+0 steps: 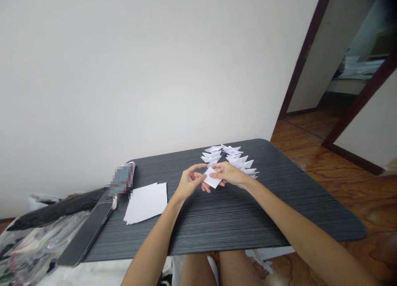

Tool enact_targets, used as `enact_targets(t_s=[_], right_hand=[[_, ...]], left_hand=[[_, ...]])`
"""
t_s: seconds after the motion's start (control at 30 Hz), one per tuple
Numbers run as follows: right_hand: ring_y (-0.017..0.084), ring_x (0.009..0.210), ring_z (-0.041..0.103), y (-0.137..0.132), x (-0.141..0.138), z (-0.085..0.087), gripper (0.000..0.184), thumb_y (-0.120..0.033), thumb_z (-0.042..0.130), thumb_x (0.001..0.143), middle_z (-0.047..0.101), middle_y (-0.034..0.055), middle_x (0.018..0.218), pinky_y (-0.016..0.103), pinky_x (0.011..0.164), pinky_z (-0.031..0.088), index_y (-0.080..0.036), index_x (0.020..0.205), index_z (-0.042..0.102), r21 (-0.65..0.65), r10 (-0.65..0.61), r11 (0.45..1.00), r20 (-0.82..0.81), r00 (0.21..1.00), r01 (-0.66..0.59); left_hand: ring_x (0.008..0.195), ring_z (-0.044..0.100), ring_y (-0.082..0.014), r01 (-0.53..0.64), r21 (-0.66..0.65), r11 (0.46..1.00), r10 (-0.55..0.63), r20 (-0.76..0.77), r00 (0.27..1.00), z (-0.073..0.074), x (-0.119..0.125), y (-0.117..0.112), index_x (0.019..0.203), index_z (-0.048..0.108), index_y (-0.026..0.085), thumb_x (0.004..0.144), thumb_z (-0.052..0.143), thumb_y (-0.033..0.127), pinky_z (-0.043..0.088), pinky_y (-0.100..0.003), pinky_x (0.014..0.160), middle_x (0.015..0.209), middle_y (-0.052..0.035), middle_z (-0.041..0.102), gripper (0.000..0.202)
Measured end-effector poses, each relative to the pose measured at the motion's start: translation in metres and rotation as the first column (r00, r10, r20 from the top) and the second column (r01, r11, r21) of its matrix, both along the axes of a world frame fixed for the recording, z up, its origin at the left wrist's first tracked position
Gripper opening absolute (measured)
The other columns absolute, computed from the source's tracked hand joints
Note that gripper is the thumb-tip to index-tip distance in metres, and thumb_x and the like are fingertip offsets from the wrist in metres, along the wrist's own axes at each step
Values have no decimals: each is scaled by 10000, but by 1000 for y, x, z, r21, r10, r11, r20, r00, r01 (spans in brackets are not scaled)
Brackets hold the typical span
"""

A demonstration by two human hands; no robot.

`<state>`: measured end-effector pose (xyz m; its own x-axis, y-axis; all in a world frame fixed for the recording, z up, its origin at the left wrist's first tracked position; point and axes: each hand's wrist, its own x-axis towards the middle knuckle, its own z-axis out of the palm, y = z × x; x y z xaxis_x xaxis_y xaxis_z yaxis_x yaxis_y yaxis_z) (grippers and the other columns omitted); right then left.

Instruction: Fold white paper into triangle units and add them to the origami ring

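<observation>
A small folded white square of paper (212, 179) is held up above the dark table, turned so one corner points down. My left hand (192, 181) pinches its left corner between thumb and fingers. On the other side my right hand (228, 173) grips the right edge, its thumb lying across the front of the paper. Just behind the hands stand two rows of folded paper boats, a left row (211, 157) and a longer right row (243, 162). My hands partly hide the nearest boats.
A stack of white paper sheets (148, 203) lies left on the dark table (198, 232). Beyond it are a blurred-out item (119, 180) and a long dark case (87, 230) at the left edge. Plastic bags (46, 240) lie farther left. A wall rises behind the table.
</observation>
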<state>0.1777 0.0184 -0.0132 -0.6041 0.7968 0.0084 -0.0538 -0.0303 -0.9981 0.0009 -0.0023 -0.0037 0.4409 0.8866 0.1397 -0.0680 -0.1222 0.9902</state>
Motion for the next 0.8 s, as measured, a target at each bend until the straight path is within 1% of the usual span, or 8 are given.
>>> enact_targets(t_s=[0.17, 0.27, 0.4, 0.5, 0.6, 0.67, 0.73, 0.8], right_hand=[[39, 382, 408, -5, 7, 14, 385, -246, 605, 702, 486, -60, 493, 165, 381, 239, -113, 1033, 459, -46, 59, 997, -101, 993, -64], [52, 394, 418, -8, 9, 20, 483, -198, 606, 690, 483, -73, 484, 168, 394, 246, -156, 1117, 386, -79, 62, 994, -159, 985, -75], [34, 376, 394, -6, 9, 17, 460, -156, 619, 659, 466, -88, 480, 157, 400, 249, -186, 1067, 409, -165, 11, 985, -224, 974, -49], [23, 388, 394, -3, 7, 13, 331, -195, 619, 667, 518, -52, 543, 155, 410, 268, -165, 960, 466, -192, 31, 979, -210, 977, -73], [43, 419, 424, -2, 7, 12, 272, -364, 526, 757, 559, 0, 610, 172, 414, 282, -140, 910, 507, -113, 43, 992, -80, 996, -52], [67, 503, 476, -3, 6, 12, 330, -431, 489, 771, 581, 35, 699, 183, 451, 321, -127, 884, 548, 55, -24, 998, 49, 999, 22], [102, 648, 522, -5, 5, 13, 317, -407, 567, 718, 592, 56, 819, 194, 526, 373, -127, 865, 588, 281, -148, 953, 121, 982, 109], [119, 687, 537, -7, 2, 13, 283, -349, 610, 686, 596, 49, 840, 203, 555, 397, -130, 865, 605, 403, -208, 904, 129, 970, 141]], left_hand=[[444, 611, -171, -31, 77, 997, 32, -15, 999, 1, -6, 2, 1021, 505, 64, 768, 544, 274, 443, -230, 427, 528, -53, 644, 332], [521, 620, -162, -40, 247, 968, 85, -171, 982, 1, -11, 3, 947, 584, 66, 812, 447, 220, 480, -278, 536, 589, -77, 656, 247], [913, 592, -205, 35, 618, 786, 249, -367, 896, 2, -15, 2, 983, 623, 145, 773, 461, 132, 458, -347, 788, 1003, -118, 630, 266], [1036, 526, -199, 48, 734, 677, 316, -349, 882, 1, -15, 2, 971, 635, 175, 787, 469, 144, 427, -339, 853, 1127, -105, 570, 249], [871, 599, -170, 6, 704, 710, 345, -355, 869, 0, -14, 2, 914, 652, 159, 811, 461, 184, 453, -297, 790, 937, -86, 658, 219], [775, 620, -169, -35, 648, 761, 369, -387, 845, 0, -13, 1, 829, 672, 150, 811, 470, 227, 463, -278, 738, 832, -74, 685, 216], [702, 625, -170, -59, 564, 824, 347, -419, 839, 1, -12, 0, 764, 682, 146, 808, 475, 274, 468, -264, 683, 763, -66, 694, 248], [646, 622, -165, -50, 435, 899, 252, -422, 871, 2, -10, -2, 769, 684, 136, 806, 474, 309, 471, -254, 631, 722, -66, 695, 275]])
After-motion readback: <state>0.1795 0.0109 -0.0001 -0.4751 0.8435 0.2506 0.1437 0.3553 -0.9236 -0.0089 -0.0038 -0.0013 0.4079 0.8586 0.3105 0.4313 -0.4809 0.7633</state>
